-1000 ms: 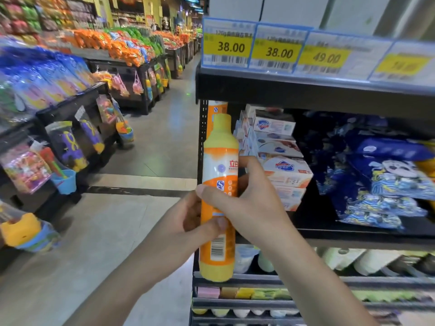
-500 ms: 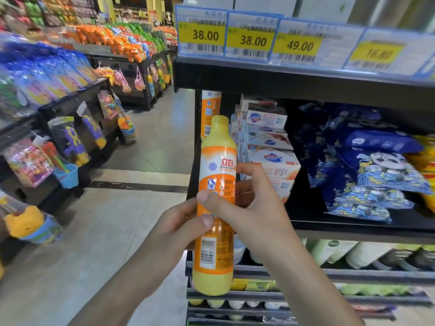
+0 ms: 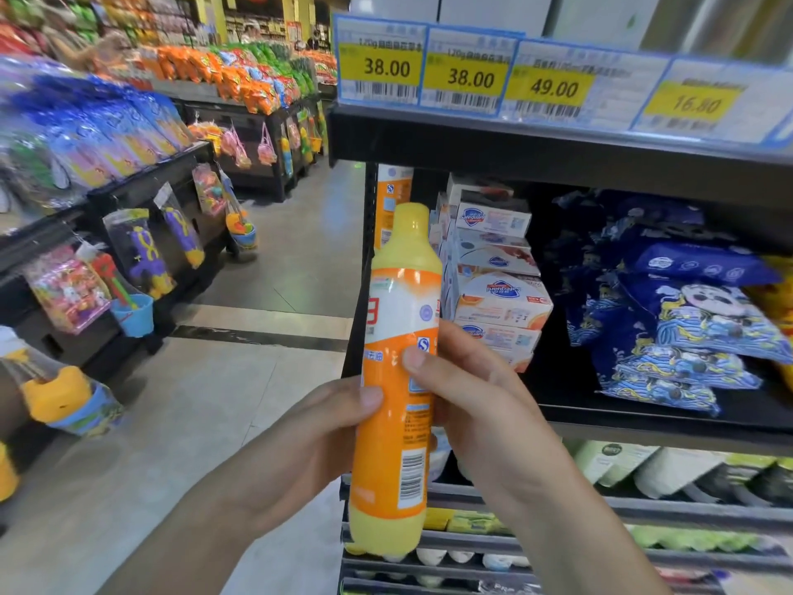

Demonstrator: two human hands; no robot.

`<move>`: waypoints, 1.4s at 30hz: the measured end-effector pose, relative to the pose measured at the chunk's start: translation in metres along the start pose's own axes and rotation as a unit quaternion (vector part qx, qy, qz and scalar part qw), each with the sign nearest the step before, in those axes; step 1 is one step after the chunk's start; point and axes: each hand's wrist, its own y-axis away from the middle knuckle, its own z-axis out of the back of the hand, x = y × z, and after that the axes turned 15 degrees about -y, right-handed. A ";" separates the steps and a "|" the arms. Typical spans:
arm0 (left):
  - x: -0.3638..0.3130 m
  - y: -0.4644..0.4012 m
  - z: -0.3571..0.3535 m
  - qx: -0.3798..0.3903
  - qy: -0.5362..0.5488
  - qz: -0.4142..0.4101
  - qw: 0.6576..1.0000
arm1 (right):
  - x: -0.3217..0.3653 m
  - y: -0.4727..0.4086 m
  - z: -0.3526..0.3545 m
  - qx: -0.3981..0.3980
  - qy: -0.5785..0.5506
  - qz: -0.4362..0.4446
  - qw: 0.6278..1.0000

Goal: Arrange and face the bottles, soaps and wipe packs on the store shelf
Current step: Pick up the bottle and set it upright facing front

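Both hands at 6 o'clock, nearest camera. Left hand (image 3: 317,427) wraps the bottle (image 3: 397,380) from the 9 o'clock side, thumb across the front; right hand (image 3: 467,397) clasps it from 3 o'clock, thumb pressed on the label, fingers curled behind. Bottle upright, held in the air in front of the shelf (image 3: 643,427) end, not yet shelved; barcode side toward camera, so prob. being turned to bring the front label out for facing. Beyond, at 12 o'clock, a second bottle (image 3: 392,199) stands at the shelf's left end, likely the slot it belongs beside. At 1 o'clock, soap boxes (image 3: 500,298) stacked, one printed upside down, needs refacing. At 3 o'clock, wipe packs (image 3: 703,319) piled loosely, slumping. Price tags (image 3: 470,79) on rail above.
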 end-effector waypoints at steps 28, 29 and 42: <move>-0.020 0.002 -0.015 -0.131 -0.142 -0.070 0.979 | 0.006 0.002 -0.019 -0.114 0.215 0.121 0.962; -0.020 0.002 -0.015 -0.137 -0.143 -0.068 0.978 | 0.005 0.001 -0.020 -0.119 0.229 0.119 0.959; -0.018 -0.003 -0.029 -0.167 -0.156 -0.049 0.972 | 0.001 -0.011 -0.027 -0.167 0.326 0.116 0.923</move>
